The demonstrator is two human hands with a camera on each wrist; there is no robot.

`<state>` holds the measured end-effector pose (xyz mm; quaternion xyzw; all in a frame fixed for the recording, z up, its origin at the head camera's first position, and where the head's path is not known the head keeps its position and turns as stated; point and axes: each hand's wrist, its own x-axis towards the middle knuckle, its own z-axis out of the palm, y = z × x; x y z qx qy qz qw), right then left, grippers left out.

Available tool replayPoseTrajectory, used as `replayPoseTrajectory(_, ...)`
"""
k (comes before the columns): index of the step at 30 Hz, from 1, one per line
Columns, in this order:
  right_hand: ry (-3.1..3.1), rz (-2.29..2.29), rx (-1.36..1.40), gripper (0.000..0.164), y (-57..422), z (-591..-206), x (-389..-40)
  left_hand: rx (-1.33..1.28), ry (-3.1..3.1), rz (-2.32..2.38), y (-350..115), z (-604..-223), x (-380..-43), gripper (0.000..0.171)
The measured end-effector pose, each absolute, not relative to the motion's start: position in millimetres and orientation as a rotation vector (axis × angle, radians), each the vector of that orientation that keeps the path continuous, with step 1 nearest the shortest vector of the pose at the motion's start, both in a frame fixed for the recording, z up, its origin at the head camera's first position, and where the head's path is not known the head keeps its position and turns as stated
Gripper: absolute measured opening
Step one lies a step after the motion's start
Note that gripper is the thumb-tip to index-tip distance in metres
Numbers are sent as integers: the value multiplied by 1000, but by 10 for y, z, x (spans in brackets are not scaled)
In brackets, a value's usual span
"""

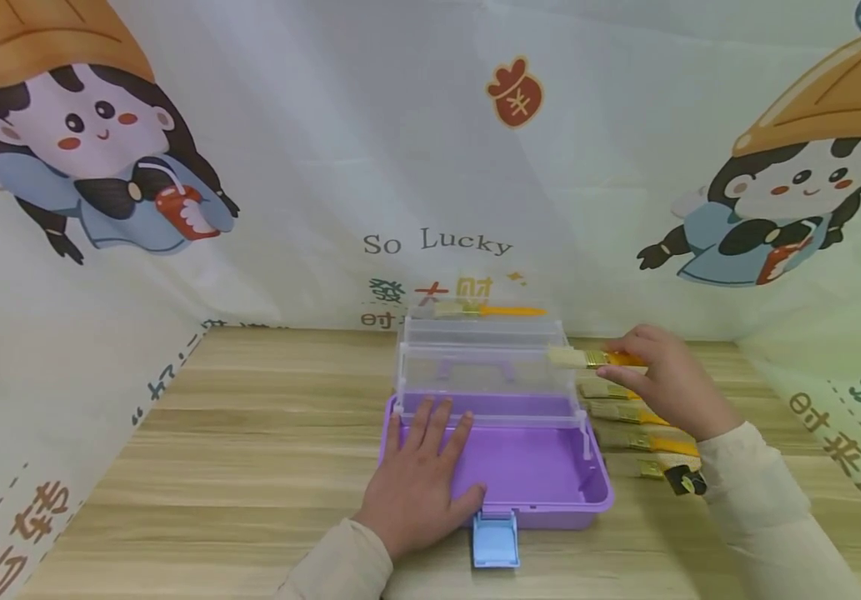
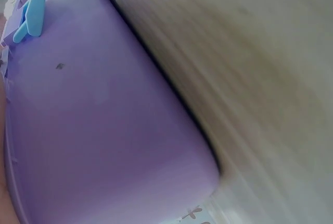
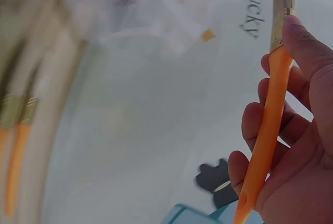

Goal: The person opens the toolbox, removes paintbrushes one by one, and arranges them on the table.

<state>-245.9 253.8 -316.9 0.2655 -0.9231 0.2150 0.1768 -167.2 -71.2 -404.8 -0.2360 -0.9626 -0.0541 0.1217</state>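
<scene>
A purple plastic box (image 1: 528, 467) stands with its clear lid raised and its light blue latch (image 1: 495, 542) hanging down in front. My left hand (image 1: 422, 475) rests over its front left part, fingers spread and straight. The left wrist view is filled by the box's purple wall (image 2: 104, 109). In my right hand (image 1: 666, 379) I grip a paintbrush (image 3: 270, 109) by its orange handle. Its pale bristles point left, over the right side of the clear upper trays (image 1: 490, 367). Another paintbrush (image 1: 513, 311) lies across the top of the trays at the back.
Several more orange-handled paintbrushes (image 1: 628, 412) lie in a column on the wood-grain table (image 1: 250, 467), right of the box. Near them is a small black item (image 1: 685, 480), partly covered by my right sleeve. A printed cloth (image 1: 310, 167) hangs behind and along both sides.
</scene>
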Motion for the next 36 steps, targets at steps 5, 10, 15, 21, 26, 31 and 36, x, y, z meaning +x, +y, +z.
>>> replayPoseTrajectory(5, -2667, 611, 707, 23, 2698, -3330, -2332, -694, -2797, -143, -718, -4050, -1680, 80)
replayPoseTrajectory(10, -2714, 621, 674, 22, 2851, -3469, -2222, -694, -2761, -142, -729, -4057, -1695, 80)
replayPoseTrajectory(15, -2809, 586, 644, 19, 3000, -3579, -2145, -698, -2751, -162, -735, -4059, -1696, 80)
replayPoseTrajectory(21, -2897, 503, 664, 15, 3169, -3747, -2079, -686, -2764, -169, -736, -4060, -1693, 80)
replayPoseTrajectory(26, -2897, 466, 757, 15, 3271, -3895, -2023, -681, -2765, -177, -727, -4063, -1697, 79)
replayPoseTrajectory(31, -2904, 502, 851, 13, 3324, -4012, -1971, -677, -2771, -173, -717, -4078, -1704, 79)
replayPoseTrajectory(36, -2932, 536, 903, 11, 3350, -4084, -1911, -683, -2773, -178, -699, -4095, -1707, 79)
